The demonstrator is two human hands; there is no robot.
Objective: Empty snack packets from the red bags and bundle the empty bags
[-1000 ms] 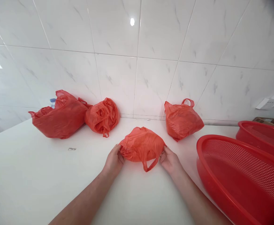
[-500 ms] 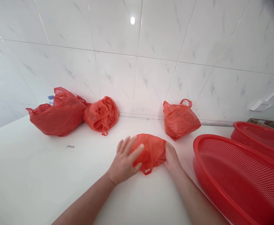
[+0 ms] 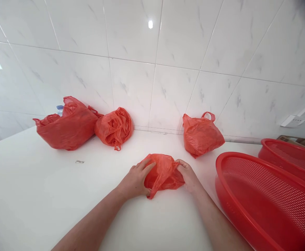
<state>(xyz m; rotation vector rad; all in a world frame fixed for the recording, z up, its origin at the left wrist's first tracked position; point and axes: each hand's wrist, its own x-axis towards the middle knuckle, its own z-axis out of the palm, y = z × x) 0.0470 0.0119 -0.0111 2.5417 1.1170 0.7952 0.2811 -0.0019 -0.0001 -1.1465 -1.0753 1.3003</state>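
A small red plastic bag (image 3: pixel 163 172) lies on the white counter (image 3: pixel 37 195) in front of me. My left hand (image 3: pixel 135 179) grips its left side, fingers curled into the plastic. On the bag's right side my right hand (image 3: pixel 187 174) pinches the top edge. What is inside the bag is hidden.
Three more red bags stand by the tiled wall: a large one (image 3: pixel 67 125) at the left, a crumpled one (image 3: pixel 114 128) beside it, a knotted one (image 3: pixel 201 134) to the right. Two red perforated baskets (image 3: pixel 267 202) (image 3: pixel 290 157) fill the right. A wall socket (image 3: pixel 293 121) is above them.
My left hand went from flat over the bag to gripping its left side. My right hand shifted up to the bag's top edge, and the bag is more bunched up.
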